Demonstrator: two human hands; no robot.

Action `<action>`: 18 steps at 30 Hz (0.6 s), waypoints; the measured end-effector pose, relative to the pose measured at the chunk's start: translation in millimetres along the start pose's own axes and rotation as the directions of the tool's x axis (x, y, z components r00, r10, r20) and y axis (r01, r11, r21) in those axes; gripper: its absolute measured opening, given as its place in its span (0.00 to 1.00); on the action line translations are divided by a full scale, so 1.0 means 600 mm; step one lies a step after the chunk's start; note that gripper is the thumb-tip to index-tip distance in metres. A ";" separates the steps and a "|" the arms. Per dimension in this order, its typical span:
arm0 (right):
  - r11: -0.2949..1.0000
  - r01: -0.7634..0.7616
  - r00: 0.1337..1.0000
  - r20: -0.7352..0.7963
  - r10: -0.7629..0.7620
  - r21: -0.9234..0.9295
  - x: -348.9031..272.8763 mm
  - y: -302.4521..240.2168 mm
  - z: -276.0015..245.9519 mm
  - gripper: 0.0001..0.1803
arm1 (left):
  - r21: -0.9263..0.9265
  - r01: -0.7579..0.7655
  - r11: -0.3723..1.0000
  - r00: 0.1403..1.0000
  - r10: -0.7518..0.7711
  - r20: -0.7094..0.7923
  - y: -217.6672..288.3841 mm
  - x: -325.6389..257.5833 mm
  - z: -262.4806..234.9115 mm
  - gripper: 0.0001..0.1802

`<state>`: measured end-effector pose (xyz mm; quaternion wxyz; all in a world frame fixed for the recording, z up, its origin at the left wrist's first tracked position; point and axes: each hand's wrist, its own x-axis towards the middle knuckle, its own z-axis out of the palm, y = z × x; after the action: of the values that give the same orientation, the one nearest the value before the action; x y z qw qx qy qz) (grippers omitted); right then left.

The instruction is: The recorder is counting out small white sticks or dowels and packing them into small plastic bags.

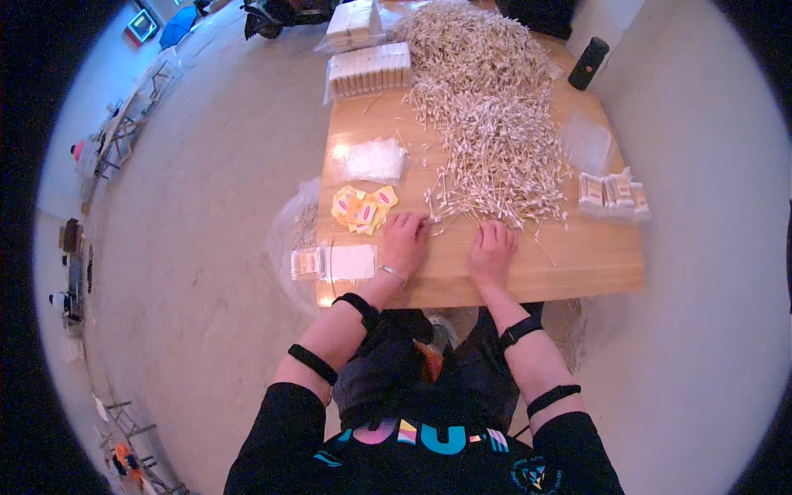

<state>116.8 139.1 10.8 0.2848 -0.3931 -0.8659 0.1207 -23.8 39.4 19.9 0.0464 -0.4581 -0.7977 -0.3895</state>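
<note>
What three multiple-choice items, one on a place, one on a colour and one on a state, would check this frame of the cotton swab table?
1. Where do the yellow labels lie?
A. Left of the left hand
B. Right of the right hand
C. On the floor

2. What colour is the cylinder at the far right corner of the wooden table?
A. White
B. Black
C. Yellow

3. How do the two hands stand?
A. Both lifted, each gripping a bag
B. One raised off the table
C. Both down on the table at the near edge of the swab pile

Answers:
1 A: the labels sit just left of that hand on the table.
2 B: the cylinder is dark throughout.
3 C: both rest by the nearest swabs; whether the fingers pinch any cannot be told.
</note>
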 end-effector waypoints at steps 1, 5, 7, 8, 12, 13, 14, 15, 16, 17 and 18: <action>1.000 -0.004 1.000 0.026 0.004 0.001 -0.002 -0.005 -0.002 0.13 | 0.015 0.019 1.000 1.000 -0.019 0.006 -0.003 -0.009 -0.007 0.05; 0.988 0.155 0.988 -0.007 -0.155 -0.004 -0.003 -0.009 -0.016 0.13 | 0.074 -0.009 0.997 0.999 0.006 0.037 0.011 -0.034 -0.025 0.05; 0.964 0.265 0.964 -0.007 -0.265 -0.010 -0.002 -0.010 -0.020 0.15 | -0.004 -0.023 1.000 1.000 0.023 0.015 0.013 -0.044 -0.021 0.06; 0.947 0.319 0.948 0.026 -0.318 -0.026 0.000 -0.019 -0.024 0.16 | -0.039 -0.024 0.999 1.000 0.025 0.004 0.011 -0.051 -0.022 0.07; 0.912 0.405 0.906 0.161 -0.390 -0.071 0.002 -0.034 -0.032 0.21 | -0.071 -0.024 0.997 1.000 0.025 0.011 0.006 -0.053 -0.024 0.08; 0.915 0.396 0.906 0.195 -0.375 -0.081 0.002 -0.033 -0.030 0.22 | -0.076 -0.030 0.997 0.999 0.031 0.015 0.007 -0.052 -0.025 0.08; 0.926 0.359 0.925 0.179 -0.335 -0.119 0.002 -0.032 -0.026 0.21 | -0.079 -0.035 0.996 0.999 0.037 0.020 0.008 -0.052 -0.028 0.08; 0.935 0.320 0.942 0.162 -0.295 -0.156 0.002 -0.031 -0.023 0.20 | -0.082 -0.035 0.996 0.999 0.038 0.031 0.009 -0.051 -0.032 0.08; 0.941 0.280 0.956 0.143 -0.255 -0.192 0.002 -0.030 -0.019 0.19 | -0.084 -0.036 0.996 0.998 0.040 0.043 0.011 -0.051 -0.035 0.08; 0.947 0.241 0.969 0.111 -0.221 -0.214 0.001 -0.025 -0.016 0.18 | -0.092 -0.036 0.995 0.998 0.041 0.055 0.016 -0.048 -0.039 0.08; 0.951 0.201 0.979 0.079 -0.188 -0.236 0.000 -0.018 -0.015 0.17 | -0.096 -0.047 0.994 0.997 0.052 0.053 0.024 -0.047 -0.041 0.08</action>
<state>115.4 131.7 22.5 0.2210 -0.3343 -0.9162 -0.0038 -3.7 7.6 33.0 0.0121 -0.4899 -0.7678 -0.4127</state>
